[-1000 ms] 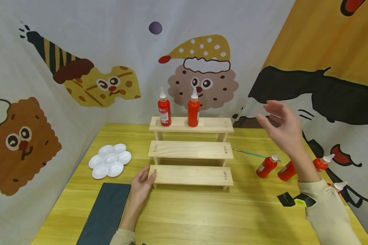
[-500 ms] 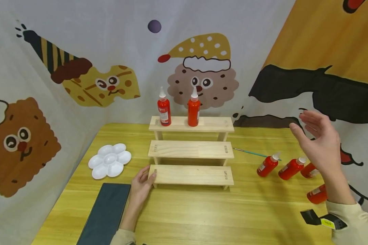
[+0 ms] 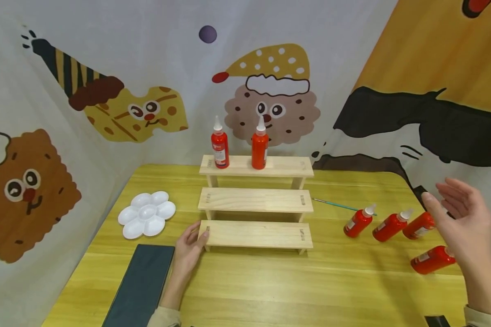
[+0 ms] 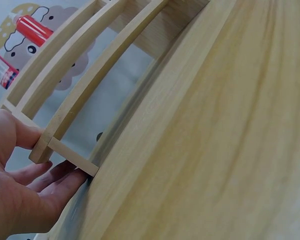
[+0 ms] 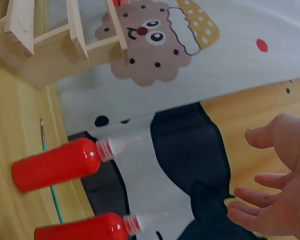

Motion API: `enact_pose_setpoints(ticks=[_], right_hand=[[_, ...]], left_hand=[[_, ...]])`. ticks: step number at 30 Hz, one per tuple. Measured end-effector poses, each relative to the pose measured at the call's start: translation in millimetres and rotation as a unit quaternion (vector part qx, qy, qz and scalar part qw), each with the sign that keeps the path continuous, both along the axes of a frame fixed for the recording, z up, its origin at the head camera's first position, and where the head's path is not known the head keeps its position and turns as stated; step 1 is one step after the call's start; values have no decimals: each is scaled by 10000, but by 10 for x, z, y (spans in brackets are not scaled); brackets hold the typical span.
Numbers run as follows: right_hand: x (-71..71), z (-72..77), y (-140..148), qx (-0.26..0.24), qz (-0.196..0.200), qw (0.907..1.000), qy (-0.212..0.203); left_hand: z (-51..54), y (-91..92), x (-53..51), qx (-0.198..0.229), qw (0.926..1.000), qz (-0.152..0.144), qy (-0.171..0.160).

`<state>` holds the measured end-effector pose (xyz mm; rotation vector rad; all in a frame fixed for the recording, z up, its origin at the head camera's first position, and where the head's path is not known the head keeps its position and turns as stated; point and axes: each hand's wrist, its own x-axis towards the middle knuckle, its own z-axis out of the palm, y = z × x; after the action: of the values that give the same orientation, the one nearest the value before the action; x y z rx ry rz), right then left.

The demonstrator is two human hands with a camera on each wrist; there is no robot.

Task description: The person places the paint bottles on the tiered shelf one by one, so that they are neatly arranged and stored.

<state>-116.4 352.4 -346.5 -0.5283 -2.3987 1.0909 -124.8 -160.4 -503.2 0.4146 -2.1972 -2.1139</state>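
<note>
A three-tier wooden display shelf (image 3: 255, 235) stands in the middle of the table. At the left end of its lowest tier, my left hand (image 3: 190, 247) grips the board, thumb on top and fingers against the side support. Two red squeeze bottles with white nozzle caps, the left bottle (image 3: 219, 150) and the right bottle (image 3: 259, 150), stand on the top tier. Over the table's right side my right hand (image 3: 466, 227) is in the air, fingers apart and holding nothing. Near it are several more red bottles, including a front one (image 3: 432, 260) and a left one (image 3: 358, 222).
A thin teal paintbrush (image 3: 339, 205) lies behind the bottles on the right. On the left are a white flower-shaped palette (image 3: 147, 213) and a dark flat rectangular board (image 3: 141, 286). A cartoon-printed cloth (image 3: 163, 45) hangs behind the table (image 3: 270, 290).
My right hand has moved right and down, away from the shelf and toward the bottles, uncovering more of them. The left hand stays at the shelf's lowest tier.
</note>
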Motion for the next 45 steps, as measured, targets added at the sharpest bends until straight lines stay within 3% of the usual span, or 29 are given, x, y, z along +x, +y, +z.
enact_pose_setpoints(ticks=[10,19,25,31,45], right_hand=[[202,-151,181,-461,-757,9953,-387],[326,-490,340,-723,-1260,9874,-631],[378,-608,380,-1013,-1532,9776,-1030],[431,-766,388,-1222,-1564,9705,-1366],[510,-1092,484,-1434,-1078,9666,-1829]], left_hand=[[7,13,7,-150,9999,-2,-30],[7,6,-4,-88,9999,32,-122],[20,0,2,-183,9998,21,-79],[11,5,8,-190,9998,53,-29],[25,4,16,-173,9998,43,-75]])
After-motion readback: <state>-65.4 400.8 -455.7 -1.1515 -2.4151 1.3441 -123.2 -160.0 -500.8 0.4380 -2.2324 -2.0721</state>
